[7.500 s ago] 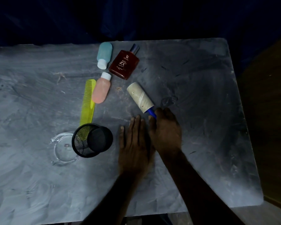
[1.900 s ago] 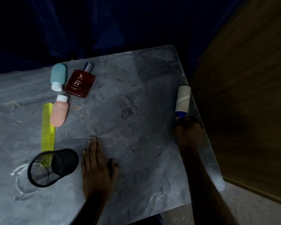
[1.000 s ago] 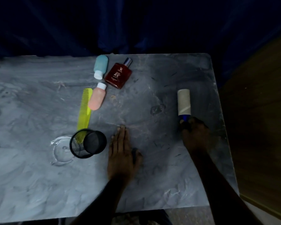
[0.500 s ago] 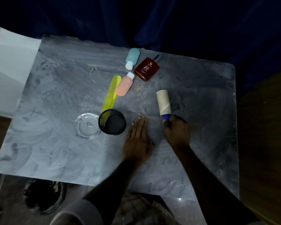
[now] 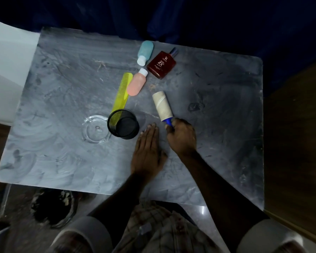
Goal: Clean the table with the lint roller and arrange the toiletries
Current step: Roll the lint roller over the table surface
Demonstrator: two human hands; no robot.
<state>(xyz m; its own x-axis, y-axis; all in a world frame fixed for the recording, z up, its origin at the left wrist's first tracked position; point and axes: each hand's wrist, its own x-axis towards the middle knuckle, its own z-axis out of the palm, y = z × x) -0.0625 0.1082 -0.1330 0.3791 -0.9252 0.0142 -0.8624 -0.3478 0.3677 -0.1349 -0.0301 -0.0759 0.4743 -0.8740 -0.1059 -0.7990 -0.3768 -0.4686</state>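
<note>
A grey, streaked marble-look counter (image 5: 62,161) fills the frame under dim light, dark blue curtain behind, brown wood at the right. At centre, the right hand (image 5: 181,137) has its grip closed on the lint roller (image 5: 161,105), which lies on the counter. The left hand (image 5: 148,152) rests flat, open. Toiletries lie in the upper middle.

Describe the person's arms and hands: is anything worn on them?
Both hands, the left hand and the right hand, are bare: no gloves, rings or watch show in this dim light. The forearms are bare too. Pale grey short sleeves begin near the bottom edge, above the elbows.
</note>
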